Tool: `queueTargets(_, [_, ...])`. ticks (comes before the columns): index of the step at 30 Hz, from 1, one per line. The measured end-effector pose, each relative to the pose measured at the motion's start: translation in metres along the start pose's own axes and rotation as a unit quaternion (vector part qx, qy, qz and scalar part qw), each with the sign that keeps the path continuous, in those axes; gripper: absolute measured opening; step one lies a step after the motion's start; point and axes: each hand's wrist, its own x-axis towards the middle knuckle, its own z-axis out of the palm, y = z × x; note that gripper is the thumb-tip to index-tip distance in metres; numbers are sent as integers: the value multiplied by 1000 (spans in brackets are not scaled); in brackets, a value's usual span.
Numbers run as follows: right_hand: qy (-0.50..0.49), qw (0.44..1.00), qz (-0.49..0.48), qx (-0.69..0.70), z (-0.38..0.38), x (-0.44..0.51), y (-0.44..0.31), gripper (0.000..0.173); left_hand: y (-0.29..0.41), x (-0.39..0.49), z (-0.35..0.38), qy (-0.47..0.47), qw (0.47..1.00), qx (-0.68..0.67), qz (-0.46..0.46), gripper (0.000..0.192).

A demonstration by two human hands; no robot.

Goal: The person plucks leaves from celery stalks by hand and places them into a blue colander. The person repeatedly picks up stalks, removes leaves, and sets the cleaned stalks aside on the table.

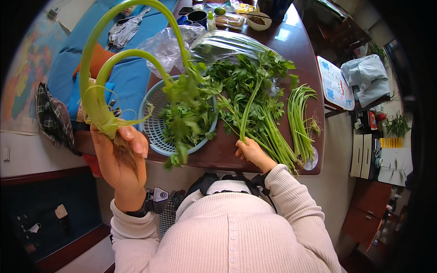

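My left hand point(123, 157) grips a bunch of celery point(94, 97) by its root end, raised close to the camera. The stalks arch over, and their blurred leaves hang above a blue plastic colander point(155, 134). Celery leaves point(199, 126) lie inside the colander. Over the table, my right hand point(252, 152) pinches the lower end of a thin celery stalk point(246, 117) whose leaves point away from me. Beneath and beside that stalk spreads a pile of leafy celery point(269, 126). Farther right lie leafless celery stalks point(299, 117) with roots at their ends.
A clear plastic bag point(232, 44) covers more greens behind the pile; a crumpled bag point(160, 44) sits by the colander. At the back of the brown table point(228, 160) stand a bowl with chopsticks point(258, 21), a dark mug point(198, 17) and a small bottle point(211, 22). A blue sofa point(133, 78) adjoins the left side.
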Motion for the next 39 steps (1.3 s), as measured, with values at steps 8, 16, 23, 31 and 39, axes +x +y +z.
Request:
queueTargets(8, [240,905,-280,-212,-24,-43,-55,44,-26,-4,11,-48,984,-2,-170,37])
queueTargets(16, [174,893,-414,34,-34,-110,-155,23,-53,-20,18,-129,948,30,-291,34])
queueTargets(23, [37,909,-329,253,-36,-115,-162,42,-59,-31,18,-244,932,179,-201,28])
queueTargets(31, [-62,854,-354,376,-34,-112,-152,24,-61,-33,21,-214,894,96,-382,42])
queueTargets(39, [-59,864,-412,282,-42,-118,-143,16,-70,-35,27,-197,891,53,-406,34])
